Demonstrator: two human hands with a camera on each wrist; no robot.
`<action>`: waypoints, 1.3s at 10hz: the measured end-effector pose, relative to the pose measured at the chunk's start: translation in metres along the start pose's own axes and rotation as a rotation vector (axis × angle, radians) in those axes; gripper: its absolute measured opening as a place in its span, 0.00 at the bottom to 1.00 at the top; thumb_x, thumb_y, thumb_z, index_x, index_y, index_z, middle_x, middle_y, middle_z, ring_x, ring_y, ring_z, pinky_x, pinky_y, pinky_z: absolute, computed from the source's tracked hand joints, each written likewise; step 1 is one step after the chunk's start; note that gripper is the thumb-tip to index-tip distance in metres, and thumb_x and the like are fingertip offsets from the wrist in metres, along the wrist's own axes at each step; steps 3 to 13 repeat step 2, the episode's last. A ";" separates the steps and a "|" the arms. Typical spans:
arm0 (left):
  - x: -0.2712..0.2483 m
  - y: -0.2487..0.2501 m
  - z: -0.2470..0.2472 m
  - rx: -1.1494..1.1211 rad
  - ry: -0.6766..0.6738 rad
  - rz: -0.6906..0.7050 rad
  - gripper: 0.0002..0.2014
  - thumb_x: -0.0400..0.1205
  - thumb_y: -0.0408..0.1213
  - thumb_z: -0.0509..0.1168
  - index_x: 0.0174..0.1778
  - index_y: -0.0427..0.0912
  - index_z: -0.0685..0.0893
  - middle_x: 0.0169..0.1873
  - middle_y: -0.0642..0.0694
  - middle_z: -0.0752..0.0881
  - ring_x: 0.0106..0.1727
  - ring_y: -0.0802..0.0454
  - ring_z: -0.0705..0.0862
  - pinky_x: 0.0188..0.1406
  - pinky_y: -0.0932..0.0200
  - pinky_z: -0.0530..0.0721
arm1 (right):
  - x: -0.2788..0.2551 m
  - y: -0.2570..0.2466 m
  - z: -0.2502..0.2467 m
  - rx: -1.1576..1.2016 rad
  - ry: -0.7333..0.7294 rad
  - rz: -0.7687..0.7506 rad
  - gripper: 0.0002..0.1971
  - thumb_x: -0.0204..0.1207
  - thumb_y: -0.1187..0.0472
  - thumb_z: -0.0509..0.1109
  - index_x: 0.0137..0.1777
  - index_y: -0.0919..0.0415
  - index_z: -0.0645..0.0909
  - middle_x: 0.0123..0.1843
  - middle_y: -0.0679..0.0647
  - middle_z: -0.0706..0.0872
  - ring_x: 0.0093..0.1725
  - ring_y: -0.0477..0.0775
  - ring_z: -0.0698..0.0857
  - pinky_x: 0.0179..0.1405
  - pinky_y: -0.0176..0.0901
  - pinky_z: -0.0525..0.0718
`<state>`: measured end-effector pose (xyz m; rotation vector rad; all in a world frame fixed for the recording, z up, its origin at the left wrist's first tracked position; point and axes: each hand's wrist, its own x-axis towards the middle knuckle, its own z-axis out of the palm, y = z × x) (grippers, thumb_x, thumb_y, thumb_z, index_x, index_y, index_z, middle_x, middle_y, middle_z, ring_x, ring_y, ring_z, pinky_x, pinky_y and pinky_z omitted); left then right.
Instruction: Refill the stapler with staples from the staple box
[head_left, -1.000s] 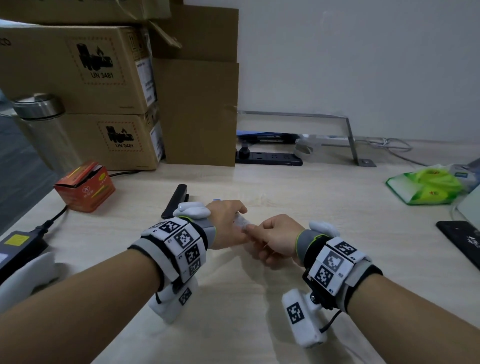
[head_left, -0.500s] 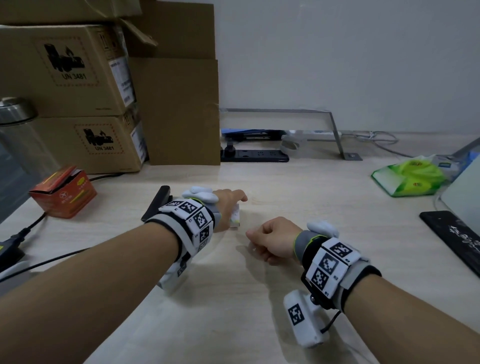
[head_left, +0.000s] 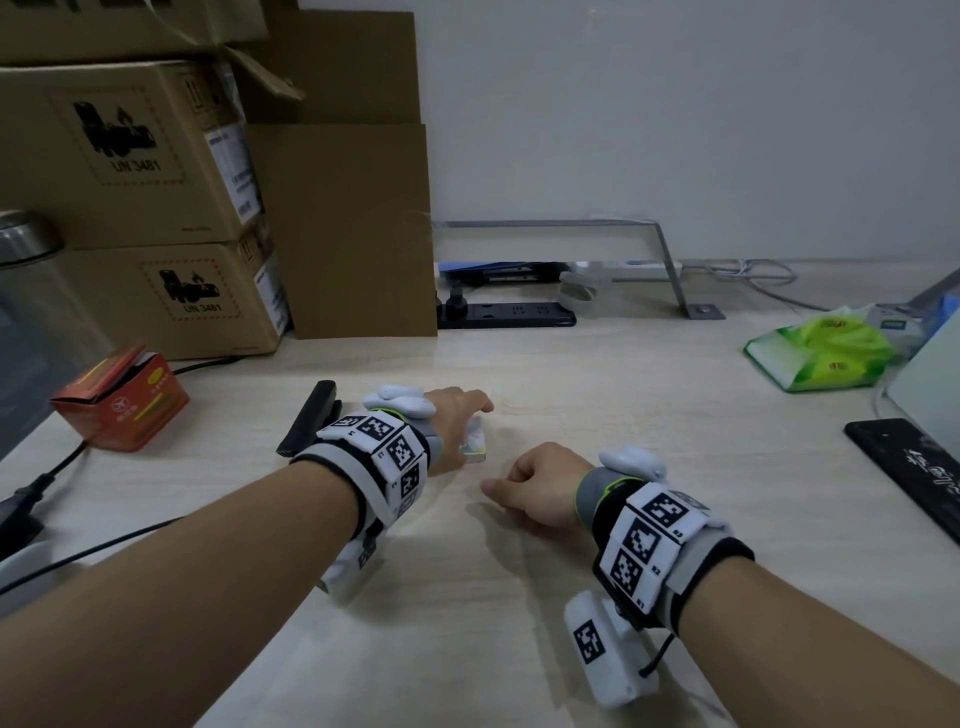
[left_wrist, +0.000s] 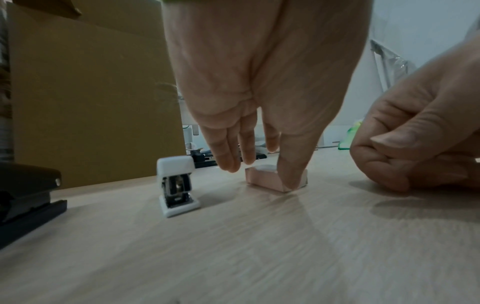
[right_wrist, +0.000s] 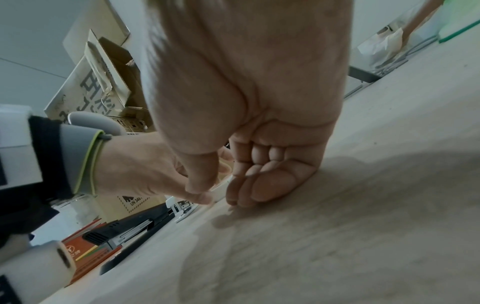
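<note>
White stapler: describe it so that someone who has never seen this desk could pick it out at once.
Find the cardboard boxes at the desk's back left. Just before them sits the white stapler, between a black stapler and the pale box in the left hand's fingertips. It alone is small and white, metal showing in its open front.

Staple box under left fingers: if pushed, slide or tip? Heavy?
The staple box sits low and flat on the table: likely slides, unlikely to tip or roll. The left hand pinches it with fingertips only, so probably light. Looks like card; may dent.
</note>
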<state>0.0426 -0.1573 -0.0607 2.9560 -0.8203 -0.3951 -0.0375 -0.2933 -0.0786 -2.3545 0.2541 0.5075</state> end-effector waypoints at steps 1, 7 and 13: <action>-0.003 -0.006 0.002 -0.007 0.049 -0.004 0.30 0.80 0.36 0.66 0.78 0.51 0.67 0.71 0.45 0.76 0.65 0.45 0.81 0.62 0.52 0.81 | 0.000 -0.001 0.000 -0.017 -0.004 0.007 0.18 0.74 0.39 0.69 0.33 0.53 0.82 0.32 0.49 0.84 0.40 0.54 0.84 0.51 0.45 0.83; -0.013 -0.013 0.000 -0.048 0.094 -0.020 0.26 0.83 0.43 0.62 0.78 0.52 0.67 0.73 0.47 0.75 0.65 0.45 0.81 0.60 0.53 0.78 | 0.001 -0.002 0.002 -0.041 0.026 0.014 0.18 0.74 0.39 0.69 0.35 0.54 0.83 0.35 0.50 0.86 0.41 0.54 0.84 0.51 0.45 0.83; -0.013 -0.013 0.000 -0.048 0.094 -0.020 0.26 0.83 0.43 0.62 0.78 0.52 0.67 0.73 0.47 0.75 0.65 0.45 0.81 0.60 0.53 0.78 | 0.001 -0.002 0.002 -0.041 0.026 0.014 0.18 0.74 0.39 0.69 0.35 0.54 0.83 0.35 0.50 0.86 0.41 0.54 0.84 0.51 0.45 0.83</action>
